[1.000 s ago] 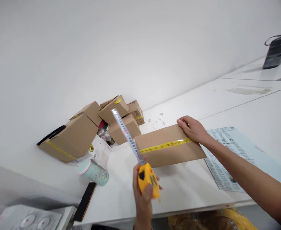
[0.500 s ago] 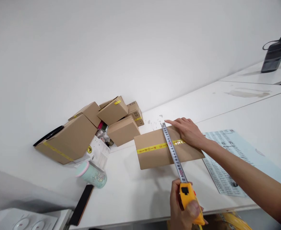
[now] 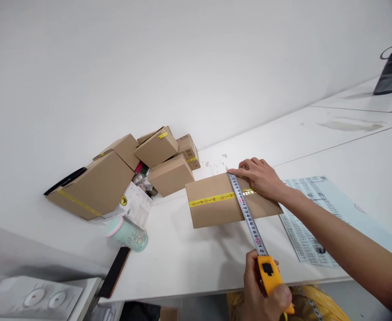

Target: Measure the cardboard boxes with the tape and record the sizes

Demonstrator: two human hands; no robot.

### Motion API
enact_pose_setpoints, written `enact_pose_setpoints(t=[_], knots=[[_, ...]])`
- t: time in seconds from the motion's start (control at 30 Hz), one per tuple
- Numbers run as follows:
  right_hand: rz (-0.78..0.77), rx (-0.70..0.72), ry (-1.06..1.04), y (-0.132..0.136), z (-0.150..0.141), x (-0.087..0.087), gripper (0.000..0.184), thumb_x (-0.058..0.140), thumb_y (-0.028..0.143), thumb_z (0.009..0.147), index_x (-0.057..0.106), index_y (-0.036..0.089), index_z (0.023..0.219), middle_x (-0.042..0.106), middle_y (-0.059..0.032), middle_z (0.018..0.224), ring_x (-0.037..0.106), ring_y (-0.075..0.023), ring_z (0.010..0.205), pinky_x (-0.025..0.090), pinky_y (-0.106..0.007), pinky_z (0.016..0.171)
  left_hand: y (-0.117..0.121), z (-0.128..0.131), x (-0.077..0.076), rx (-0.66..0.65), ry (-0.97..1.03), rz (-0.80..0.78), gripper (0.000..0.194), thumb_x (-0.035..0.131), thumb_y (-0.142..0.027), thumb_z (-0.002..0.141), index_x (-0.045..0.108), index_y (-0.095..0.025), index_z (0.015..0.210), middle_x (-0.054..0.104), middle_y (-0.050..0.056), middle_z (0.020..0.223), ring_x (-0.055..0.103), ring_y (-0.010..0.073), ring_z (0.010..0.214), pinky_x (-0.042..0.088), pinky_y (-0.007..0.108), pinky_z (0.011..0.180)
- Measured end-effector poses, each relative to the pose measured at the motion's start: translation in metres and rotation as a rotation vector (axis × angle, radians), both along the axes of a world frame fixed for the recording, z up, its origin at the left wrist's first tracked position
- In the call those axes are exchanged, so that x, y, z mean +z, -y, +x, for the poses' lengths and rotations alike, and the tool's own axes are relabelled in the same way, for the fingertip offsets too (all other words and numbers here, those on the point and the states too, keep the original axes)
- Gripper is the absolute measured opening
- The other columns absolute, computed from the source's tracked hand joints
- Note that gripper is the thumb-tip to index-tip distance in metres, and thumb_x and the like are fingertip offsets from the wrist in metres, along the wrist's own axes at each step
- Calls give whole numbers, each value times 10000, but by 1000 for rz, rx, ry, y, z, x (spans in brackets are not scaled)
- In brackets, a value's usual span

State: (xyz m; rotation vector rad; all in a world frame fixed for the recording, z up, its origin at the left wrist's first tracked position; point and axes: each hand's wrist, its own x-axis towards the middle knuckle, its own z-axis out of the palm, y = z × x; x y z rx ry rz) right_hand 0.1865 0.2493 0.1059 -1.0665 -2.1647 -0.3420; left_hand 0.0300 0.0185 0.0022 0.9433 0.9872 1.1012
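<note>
My left hand (image 3: 264,290), low in the view, is closed around the yellow case of a tape measure (image 3: 272,278). Its metal blade (image 3: 249,218) runs out away from me, slantwise across a brown cardboard box (image 3: 212,214) with yellow printed tape along it. At the box's far edge, the index fingertip of my right hand (image 3: 259,176) touches the end of the blade. The other fingers of that hand are bent over the box's far edge, their tips partly hidden. A shadow falls on the table under the near edge of the box.
Several cardboard boxes (image 3: 97,187) are stacked by the wall at left. A mint cup (image 3: 130,236) lies tilted beside printed papers (image 3: 137,205). A light-blue printed sheet (image 3: 306,214) lies under my right forearm. A dark bottle (image 3: 391,71) stands far right. The white table's (image 3: 169,267) front edge is near.
The tape case has shifted slightly right, so the blade slants more across the box. My right index fingertip now touches the blade's end. The view has tilted slightly.
</note>
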Motion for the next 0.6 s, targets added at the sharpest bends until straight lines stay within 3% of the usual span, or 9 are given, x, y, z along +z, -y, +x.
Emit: enact_pose_setpoints(t=[0.2, 0.43, 0.6], knots=[[17, 4, -8, 2, 0, -1, 553, 403, 45, 949, 713, 362, 1280, 674, -92, 1077, 509, -244, 913, 355, -369, 767, 2, 5, 1, -10, -88, -49, 837, 855, -525, 620, 496, -220, 1312, 575, 84, 1137, 569, 170, 839, 543, 290, 723], [3, -2, -36, 1, 0, -4, 546, 373, 67, 966, 719, 373, 1257, 679, -94, 1076, 511, -253, 913, 366, -382, 771, 0, 7, 1, -2, -76, -32, 843, 813, -564, 635, 482, -200, 1320, 555, 69, 1066, 547, 141, 754, 524, 271, 649], [-17, -14, -98, 7, -3, -1, 473, 346, 153, 1015, 678, 316, 1311, 683, -105, 1060, 528, -258, 912, 389, -394, 785, 5, 2, 1, 4, -33, -42, 859, 854, -563, 598, 518, -207, 1303, 592, 77, 1089, 583, 169, 821, 536, 267, 669]])
